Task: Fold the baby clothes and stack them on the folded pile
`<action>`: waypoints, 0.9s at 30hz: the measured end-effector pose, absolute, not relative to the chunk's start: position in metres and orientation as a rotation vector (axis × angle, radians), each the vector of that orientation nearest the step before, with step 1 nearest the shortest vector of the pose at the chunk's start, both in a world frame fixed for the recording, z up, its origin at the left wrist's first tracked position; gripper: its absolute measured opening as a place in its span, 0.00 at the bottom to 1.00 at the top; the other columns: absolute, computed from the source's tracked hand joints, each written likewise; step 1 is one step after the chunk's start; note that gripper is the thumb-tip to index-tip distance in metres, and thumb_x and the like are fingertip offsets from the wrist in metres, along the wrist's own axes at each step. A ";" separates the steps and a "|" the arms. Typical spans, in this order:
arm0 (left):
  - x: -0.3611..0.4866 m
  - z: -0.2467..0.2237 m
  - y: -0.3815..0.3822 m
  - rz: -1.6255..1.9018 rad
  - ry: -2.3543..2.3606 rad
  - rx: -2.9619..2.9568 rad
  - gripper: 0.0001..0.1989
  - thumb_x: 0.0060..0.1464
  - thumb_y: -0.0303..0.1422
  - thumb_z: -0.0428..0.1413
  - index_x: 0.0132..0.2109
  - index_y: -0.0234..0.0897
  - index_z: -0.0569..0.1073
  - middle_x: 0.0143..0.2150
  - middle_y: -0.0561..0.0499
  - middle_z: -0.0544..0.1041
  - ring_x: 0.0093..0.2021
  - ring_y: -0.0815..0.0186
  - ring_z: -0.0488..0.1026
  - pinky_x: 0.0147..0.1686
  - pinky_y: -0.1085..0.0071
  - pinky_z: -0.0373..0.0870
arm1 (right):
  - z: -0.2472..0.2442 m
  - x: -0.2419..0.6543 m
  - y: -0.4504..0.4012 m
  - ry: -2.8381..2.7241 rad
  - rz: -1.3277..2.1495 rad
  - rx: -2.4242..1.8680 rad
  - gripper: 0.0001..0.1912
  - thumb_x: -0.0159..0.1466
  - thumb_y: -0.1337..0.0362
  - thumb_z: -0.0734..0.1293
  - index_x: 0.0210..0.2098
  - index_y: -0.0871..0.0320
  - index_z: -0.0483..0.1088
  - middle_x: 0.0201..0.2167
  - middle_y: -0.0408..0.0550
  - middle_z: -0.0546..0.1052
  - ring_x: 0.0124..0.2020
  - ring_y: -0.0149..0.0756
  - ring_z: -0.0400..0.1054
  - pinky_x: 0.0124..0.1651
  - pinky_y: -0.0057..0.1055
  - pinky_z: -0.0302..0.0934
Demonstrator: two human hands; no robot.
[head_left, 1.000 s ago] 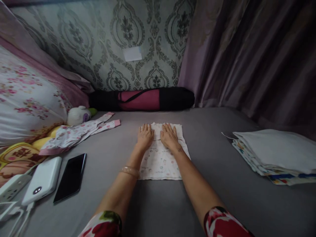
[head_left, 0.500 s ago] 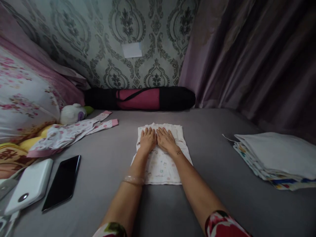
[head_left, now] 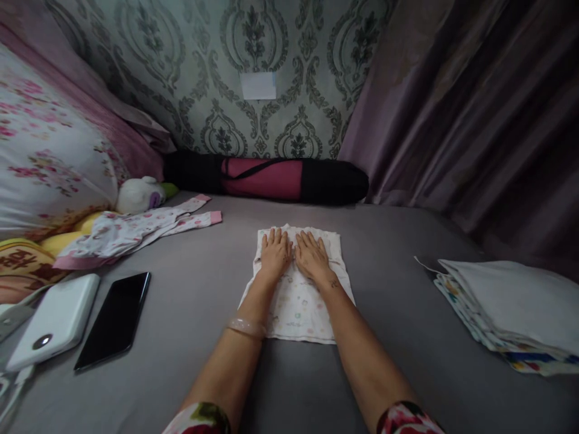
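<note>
A small white garment (head_left: 298, 310) with a faint coloured print lies folded on the grey bed sheet (head_left: 199, 283), its kind hard to make out. My left hand (head_left: 275, 254) rests flat on its far part, fingers stretched out and pointing away from me. Beside it, my right hand (head_left: 312, 256) lies flat on the same cloth with its fingers slightly spread. A narrow gap separates the two hands. Part of the folded far end is hidden under them. A clear bangle (head_left: 246, 327) circles my left wrist.
Printed baby pants (head_left: 145, 228) lie at the left, near a plush toy (head_left: 139, 194). Closer are a black phone (head_left: 115, 319) and a white power bank (head_left: 56, 319). A stack of folded cloths (head_left: 515, 301) sits at the right. A long black-and-pink bag (head_left: 265, 178) lies along the wall.
The view has turned slightly, so most of the scene sits a little further right. Both hands stay flat on the garment, a touch further apart than before.
</note>
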State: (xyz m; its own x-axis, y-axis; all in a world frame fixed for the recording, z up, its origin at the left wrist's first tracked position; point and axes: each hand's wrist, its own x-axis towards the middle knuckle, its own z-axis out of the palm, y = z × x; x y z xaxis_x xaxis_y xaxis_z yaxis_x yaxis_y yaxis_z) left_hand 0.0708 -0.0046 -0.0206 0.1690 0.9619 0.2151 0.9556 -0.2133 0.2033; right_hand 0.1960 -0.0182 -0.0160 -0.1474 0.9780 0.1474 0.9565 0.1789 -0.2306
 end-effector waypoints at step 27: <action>0.060 -0.013 -0.006 0.343 2.147 2.160 0.30 0.67 0.38 0.36 0.67 0.20 0.58 0.69 0.33 0.57 0.70 0.49 0.51 0.68 0.54 0.46 | -0.022 0.207 -0.015 -1.956 0.087 -2.108 0.31 0.71 0.61 0.49 0.67 0.74 0.53 0.70 0.61 0.53 0.71 0.49 0.43 0.70 0.46 0.36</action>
State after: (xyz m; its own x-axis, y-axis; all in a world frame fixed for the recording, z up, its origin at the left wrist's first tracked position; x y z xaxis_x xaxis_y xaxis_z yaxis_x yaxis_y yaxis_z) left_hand 0.0599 -0.0064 -0.0127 -0.0053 0.9946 0.1039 0.9774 -0.0168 0.2105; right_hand 0.2072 -0.0153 -0.0216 0.0896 0.9869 0.1339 0.9710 -0.0567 -0.2321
